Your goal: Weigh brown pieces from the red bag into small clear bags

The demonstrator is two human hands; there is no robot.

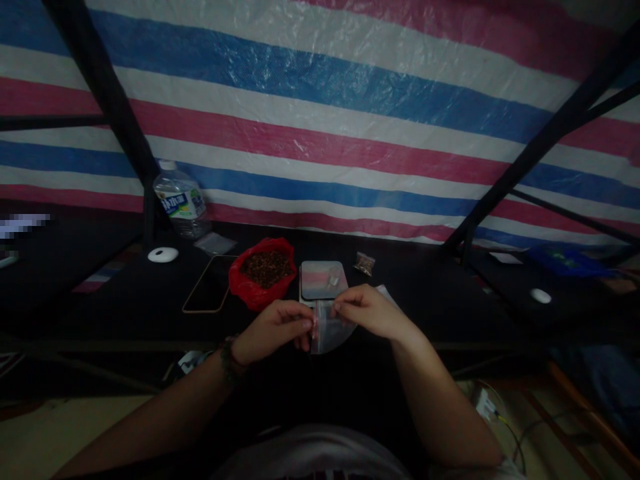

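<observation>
A clear zip-lock bag (327,333) is held up between my two hands at the table's front edge. My left hand (280,327) pinches its left side, by the red strip of the zip. On the other side, the fingers of my right hand (367,310) are closed on the clear plastic. Just behind the bag lies a small flat scale (323,279) with a shiny top and a small pale object on it. To the left sits a red plastic bag (243,290), open and full of brown granules (267,268). A small filled packet (365,264) rests right of the scale.
A phone (207,287) lies left of the red bag, with a white oval device (163,255) beyond it. A large clear bottle (183,203) stands by the dark frame post. Striped sheeting (320,133) hangs behind the black table (430,287). Another white device (541,296) lies right.
</observation>
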